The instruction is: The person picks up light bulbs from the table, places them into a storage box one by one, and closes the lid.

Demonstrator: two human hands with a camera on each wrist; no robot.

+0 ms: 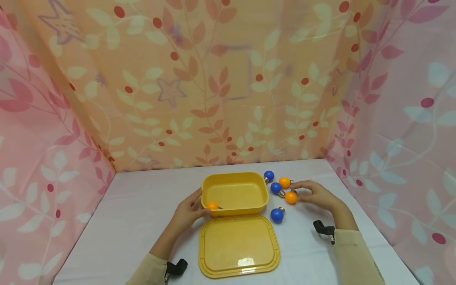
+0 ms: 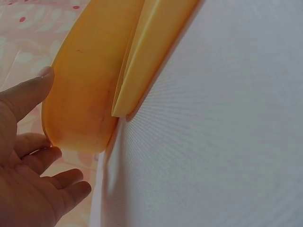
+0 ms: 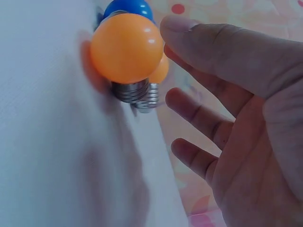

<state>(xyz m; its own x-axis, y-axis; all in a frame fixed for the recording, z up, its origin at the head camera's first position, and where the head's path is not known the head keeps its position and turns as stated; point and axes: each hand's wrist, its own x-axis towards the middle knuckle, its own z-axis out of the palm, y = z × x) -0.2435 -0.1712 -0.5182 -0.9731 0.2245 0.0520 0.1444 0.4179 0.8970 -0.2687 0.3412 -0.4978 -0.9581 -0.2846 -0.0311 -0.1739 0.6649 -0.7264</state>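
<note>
Left hand (image 1: 187, 209) grips box (image 1: 238, 194). Right hand (image 1: 318, 194), fingers parted, holds nothing beside orange bulb (image 1: 291, 197); recommend pinching squarely, sparing blue bulb (image 1: 276, 188).

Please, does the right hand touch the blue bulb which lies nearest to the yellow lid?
Apart. The head view shows it: bare white surface is visible between the right hand and that blue bulb.
</note>
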